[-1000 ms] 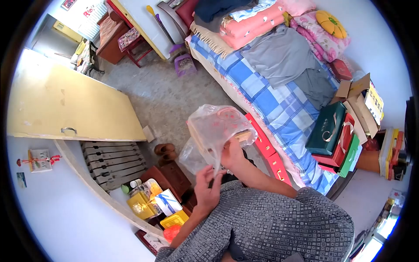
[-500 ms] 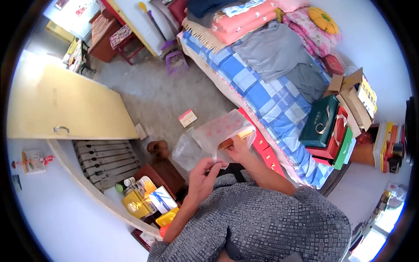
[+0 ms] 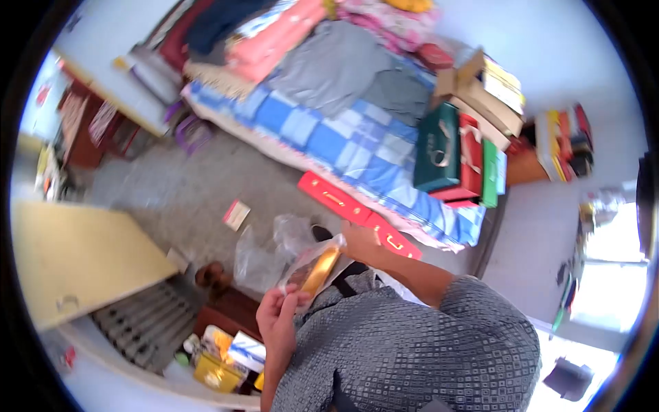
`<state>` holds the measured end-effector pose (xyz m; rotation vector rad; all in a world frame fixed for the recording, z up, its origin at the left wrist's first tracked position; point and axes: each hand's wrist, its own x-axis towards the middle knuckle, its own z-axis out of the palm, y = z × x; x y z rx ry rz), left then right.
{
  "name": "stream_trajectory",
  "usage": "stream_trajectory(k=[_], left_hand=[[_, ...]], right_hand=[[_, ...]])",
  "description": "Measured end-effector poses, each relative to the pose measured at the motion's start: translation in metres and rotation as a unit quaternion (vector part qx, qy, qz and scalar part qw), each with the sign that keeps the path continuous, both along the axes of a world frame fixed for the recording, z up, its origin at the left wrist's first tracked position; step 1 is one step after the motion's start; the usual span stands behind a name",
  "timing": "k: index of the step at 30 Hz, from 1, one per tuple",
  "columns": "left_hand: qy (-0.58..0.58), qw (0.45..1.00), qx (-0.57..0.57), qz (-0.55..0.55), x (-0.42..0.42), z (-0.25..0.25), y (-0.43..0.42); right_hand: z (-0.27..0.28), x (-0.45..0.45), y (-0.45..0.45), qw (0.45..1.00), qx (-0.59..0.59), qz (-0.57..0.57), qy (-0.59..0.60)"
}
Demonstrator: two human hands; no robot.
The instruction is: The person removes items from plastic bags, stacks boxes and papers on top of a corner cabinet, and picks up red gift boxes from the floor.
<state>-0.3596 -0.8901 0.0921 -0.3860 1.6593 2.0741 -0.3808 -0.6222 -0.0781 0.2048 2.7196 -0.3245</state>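
A clear plastic bag [image 3: 264,255] hangs in front of my body, with a flat golden-brown item [image 3: 320,270] showing at its near side. My left hand [image 3: 280,317] pinches the bag's near edge, beside the item's lower end. At the item's upper end, my right hand [image 3: 362,242] is closed on the bag's edge; its fingertips are blurred. A small white and red box [image 3: 236,215] lies on the floor beyond the bag.
Red boxes [image 3: 336,198] lie along the bed [image 3: 302,134]. Gift boxes [image 3: 436,147] and an open carton [image 3: 486,96] stand at its near end. A yellow door [image 3: 82,254], brown shoes [image 3: 213,277] and a cabinet holding packages [image 3: 230,312] are at left.
The view has turned right. The small box, out of sight at first, now shows on the floor. My hands have moved apart along the bag, and the golden-brown item is more exposed.
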Motion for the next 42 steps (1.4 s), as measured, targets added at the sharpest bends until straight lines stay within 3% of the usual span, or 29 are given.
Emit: stream_trajectory(k=[3,7,8,9,13,15,16,18,22,24,27,30,31,33,35,37,38,39,42], left_hand=[[-0.015,0.999,0.042,-0.016,-0.001,0.004,0.005],[0.033,0.998,-0.011,-0.049,-0.024,0.013,0.015],[0.054,0.997,-0.031,-0.055,-0.031,0.01,0.014],[0.064,0.996,-0.041,-0.057,-0.04,0.009,0.012],[0.072,0.992,-0.086,-0.049,-0.062,0.006,0.016],[0.06,0.991,-0.103,-0.063,-0.068,-0.01,0.009],[0.064,0.99,-0.104,-0.075,-0.071,-0.013,0.015],[0.153,0.983,-0.095,-0.039,-0.077,-0.015,0.029],[0.218,0.974,-0.049,-0.041,-0.095,-0.002,0.062],[0.196,0.977,-0.071,-0.043,-0.097,-0.013,0.066],[0.379,0.882,-0.229,-0.161,-0.104,-0.023,0.075],[0.421,0.867,-0.187,-0.192,-0.116,-0.008,0.1],[0.4,0.889,-0.119,-0.187,-0.12,-0.002,0.115],[0.423,0.872,-0.075,-0.233,-0.131,-0.027,0.113],[0.447,0.85,-0.061,-0.272,-0.144,-0.021,0.11],[0.427,0.793,-0.178,-0.396,-0.153,0.006,0.104],[0.434,0.789,-0.173,-0.398,-0.157,0.008,0.103],[0.455,0.767,-0.167,-0.421,-0.161,0.008,0.104],[0.499,0.719,-0.153,-0.46,-0.171,0.008,0.103]], right_hand=[[0.014,0.007,0.014,0.99,-0.033,-0.137,-0.015],[-0.026,0.021,0.035,0.973,-0.127,-0.193,0.007],[-0.029,0.024,0.039,0.96,-0.184,-0.194,0.086],[-0.022,0.025,0.043,0.938,-0.239,-0.192,0.163],[0.029,0.002,0.066,0.914,-0.263,-0.23,0.207],[0.059,-0.008,0.079,0.888,-0.329,-0.223,0.231],[0.07,-0.01,0.083,0.884,-0.329,-0.232,0.237],[0.088,-0.014,0.089,0.853,-0.44,-0.219,0.177],[0.113,-0.014,0.088,0.836,-0.475,-0.198,0.19],[0.134,-0.016,0.088,0.825,-0.49,-0.204,0.195],[0.156,-0.017,0.089,0.816,-0.496,-0.159,0.25],[0.161,-0.011,0.075,0.789,-0.517,-0.171,0.283],[0.169,-0.01,0.07,0.776,-0.531,-0.171,0.293],[0.186,-0.007,0.067,0.774,-0.513,-0.183,0.322],[0.198,-0.009,0.058,0.712,-0.614,-0.192,0.282],[0.215,-0.008,0.057,0.721,-0.605,-0.2,0.271],[0.221,-0.007,0.055,0.73,-0.604,-0.204,0.246],[0.223,-0.009,0.051,0.68,-0.652,-0.202,0.269],[0.214,-0.012,0.036,0.714,-0.575,-0.23,0.325]])
